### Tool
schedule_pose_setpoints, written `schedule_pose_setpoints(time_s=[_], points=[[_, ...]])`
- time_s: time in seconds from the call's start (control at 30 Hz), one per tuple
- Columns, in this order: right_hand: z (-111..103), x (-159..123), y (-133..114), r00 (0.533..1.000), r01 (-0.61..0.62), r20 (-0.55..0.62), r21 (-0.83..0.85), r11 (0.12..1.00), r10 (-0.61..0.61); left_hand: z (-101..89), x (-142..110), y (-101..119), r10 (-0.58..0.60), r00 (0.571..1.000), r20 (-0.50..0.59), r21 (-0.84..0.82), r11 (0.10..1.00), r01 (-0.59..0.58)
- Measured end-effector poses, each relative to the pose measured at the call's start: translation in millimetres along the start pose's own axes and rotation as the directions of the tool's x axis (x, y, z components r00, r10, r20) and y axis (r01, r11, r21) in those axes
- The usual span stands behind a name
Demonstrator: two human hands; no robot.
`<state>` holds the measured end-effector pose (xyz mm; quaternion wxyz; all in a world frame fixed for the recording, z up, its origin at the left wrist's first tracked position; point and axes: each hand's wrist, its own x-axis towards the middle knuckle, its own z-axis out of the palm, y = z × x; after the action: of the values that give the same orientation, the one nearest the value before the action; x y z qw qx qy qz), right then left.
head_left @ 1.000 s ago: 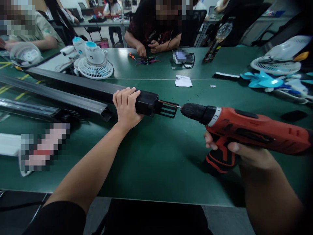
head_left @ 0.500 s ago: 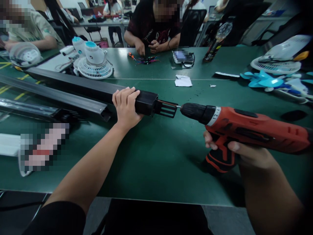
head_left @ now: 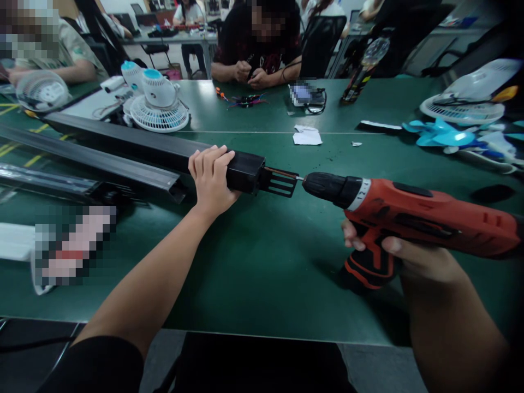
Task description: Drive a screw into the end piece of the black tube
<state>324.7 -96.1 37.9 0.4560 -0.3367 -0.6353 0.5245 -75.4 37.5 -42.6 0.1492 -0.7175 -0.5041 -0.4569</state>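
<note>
My left hand [head_left: 213,179] is wrapped over the near end of a long black rectangular column [head_left: 151,143] that lies on the green table. A slotted black bracket [head_left: 280,183] sticks out from that end of the column. My right hand [head_left: 421,256] grips the handle of a red and black power drill [head_left: 434,210], held level and pointing left. From the drill's black chuck a thin bit [head_left: 299,178] reaches along the bracket toward the column's end. Where the bit's tip meets the column I cannot make out.
Two more black profiles [head_left: 135,170] lie at left. White fans [head_left: 159,112] stand behind the column, and blue fan blades [head_left: 440,134] lie at right. Paper scraps [head_left: 307,135], a bottle [head_left: 364,68] and a wired part [head_left: 248,100] are farther back. A person [head_left: 262,49] sits opposite.
Both my hands, the drill and the column stay practically in place. The person opposite has drawn a hand back from the wired part, bringing both hands close together.
</note>
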Motion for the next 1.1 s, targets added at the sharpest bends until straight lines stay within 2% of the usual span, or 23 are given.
schedule_pose_setpoints(time_s=[0.23,0.37,0.57,0.8,1.1], points=[[0.6,2.0,-0.6,1.0,0.022,0.016,0.014,1.0,-0.022,-0.4,0.1,0.0,0.005,1.0,-0.012,-0.015,1.0,-0.006],[-0.3,2.5,1.1,0.998,0.06,0.023,0.017,0.998,-0.061,-2.6,1.6,1.1,-0.023,0.999,0.024,-0.031,0.999,0.024],[1.1,0.8,0.9,0.999,0.042,0.0,0.029,0.999,-0.042,-3.2,2.1,-0.5,-0.019,0.998,0.065,-0.054,0.998,0.023],[-0.4,1.3,1.8,0.999,0.043,0.007,0.026,0.999,-0.043,2.5,-1.9,-5.1,0.049,0.999,-0.022,-0.006,0.999,-0.049],[0.0,-0.7,1.0,1.0,0.029,-0.012,0.01,1.0,-0.029,1.7,-2.1,-4.7,0.056,0.998,-0.015,-0.003,0.998,-0.056]])
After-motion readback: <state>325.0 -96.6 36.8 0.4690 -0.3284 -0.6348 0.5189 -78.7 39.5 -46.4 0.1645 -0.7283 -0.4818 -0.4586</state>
